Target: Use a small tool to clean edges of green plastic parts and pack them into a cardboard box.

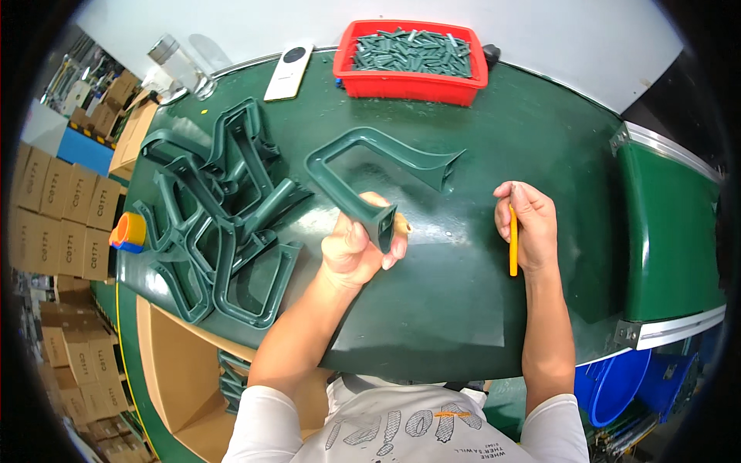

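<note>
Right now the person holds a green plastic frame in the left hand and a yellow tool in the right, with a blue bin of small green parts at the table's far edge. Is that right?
Not quite: the head view shows the bin is red, not blue. The left hand does hold the green plastic frame, and the right hand the yellow tool.

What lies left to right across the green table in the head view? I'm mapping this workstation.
Orange tape roll → pile of green plastic frames → left hand gripping one green frame → right hand holding a yellow tool.
</note>
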The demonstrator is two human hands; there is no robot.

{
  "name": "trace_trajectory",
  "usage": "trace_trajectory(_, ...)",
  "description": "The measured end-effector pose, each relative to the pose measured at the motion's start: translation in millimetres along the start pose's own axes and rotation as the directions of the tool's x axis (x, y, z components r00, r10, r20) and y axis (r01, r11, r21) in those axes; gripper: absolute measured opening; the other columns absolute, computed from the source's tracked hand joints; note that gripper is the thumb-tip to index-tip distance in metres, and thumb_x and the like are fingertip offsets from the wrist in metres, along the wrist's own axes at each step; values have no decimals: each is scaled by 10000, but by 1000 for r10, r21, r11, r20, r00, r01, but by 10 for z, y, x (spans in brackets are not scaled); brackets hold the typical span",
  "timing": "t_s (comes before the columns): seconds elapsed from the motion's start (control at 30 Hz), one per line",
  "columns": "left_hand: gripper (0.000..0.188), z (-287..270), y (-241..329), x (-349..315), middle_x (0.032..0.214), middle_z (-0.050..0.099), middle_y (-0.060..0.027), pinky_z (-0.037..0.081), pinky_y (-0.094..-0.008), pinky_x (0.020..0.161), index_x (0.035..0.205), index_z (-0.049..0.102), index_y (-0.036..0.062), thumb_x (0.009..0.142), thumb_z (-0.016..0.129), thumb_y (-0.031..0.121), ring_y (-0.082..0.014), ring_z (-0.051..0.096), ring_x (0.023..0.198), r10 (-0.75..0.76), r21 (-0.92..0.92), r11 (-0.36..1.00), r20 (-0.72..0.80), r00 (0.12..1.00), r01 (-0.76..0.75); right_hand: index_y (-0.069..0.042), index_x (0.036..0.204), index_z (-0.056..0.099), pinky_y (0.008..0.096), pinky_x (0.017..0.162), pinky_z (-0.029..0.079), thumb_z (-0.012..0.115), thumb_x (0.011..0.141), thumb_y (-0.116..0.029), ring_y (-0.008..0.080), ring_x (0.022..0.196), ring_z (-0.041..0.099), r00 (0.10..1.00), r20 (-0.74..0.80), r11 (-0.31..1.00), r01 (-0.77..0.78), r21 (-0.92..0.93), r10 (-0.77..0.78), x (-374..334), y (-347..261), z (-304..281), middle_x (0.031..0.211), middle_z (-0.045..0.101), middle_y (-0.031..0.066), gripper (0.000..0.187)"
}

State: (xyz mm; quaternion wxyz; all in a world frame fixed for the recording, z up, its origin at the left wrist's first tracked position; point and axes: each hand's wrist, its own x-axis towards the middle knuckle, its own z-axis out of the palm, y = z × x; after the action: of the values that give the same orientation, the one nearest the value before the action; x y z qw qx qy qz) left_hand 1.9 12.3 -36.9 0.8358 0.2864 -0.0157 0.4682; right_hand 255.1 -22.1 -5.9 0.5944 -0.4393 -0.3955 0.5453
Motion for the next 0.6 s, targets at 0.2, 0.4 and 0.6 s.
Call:
trace_trajectory(0.2, 451, -65, 74, -12, 968, 618, -229, 435, -301, 512, 1153, 548, 61, 809, 686, 317, -271, 560, 673, 27, -84, 996, 20, 999, -25, 10, 942, 554, 214, 420, 327, 472, 966, -234, 100, 478, 436, 997, 36, 979, -70, 191, 65, 68, 135, -91, 593, 468, 17, 258)
trace_trajectory(0.4, 443, 16, 71, -46, 884, 632, -197, 407, -265, 488, 1127, 570, 46, 801, 695, 320, -190, 500, 530, 43, -125, 991, -45, 998, -48, -4, 940, 554, 220, 425, 324, 459, 970, -234, 106, 478, 433, 997, 22, 966, -76, 249, 73, 79, 188, -145, 591, 467, 16, 251)
trace_trajectory(0.6, 432, 98, 199, -189, 883, 630, -197, 411, -264, 489, 1101, 560, 47, 800, 695, 326, -200, 518, 544, 71, -76, 994, -33, 997, -74, -6, 940, 555, 225, 427, 319, 466, 967, -236, 110, 482, 429, 997, 20, 967, -83, 240, 81, 88, 195, -116, 590, 466, 20, 248)
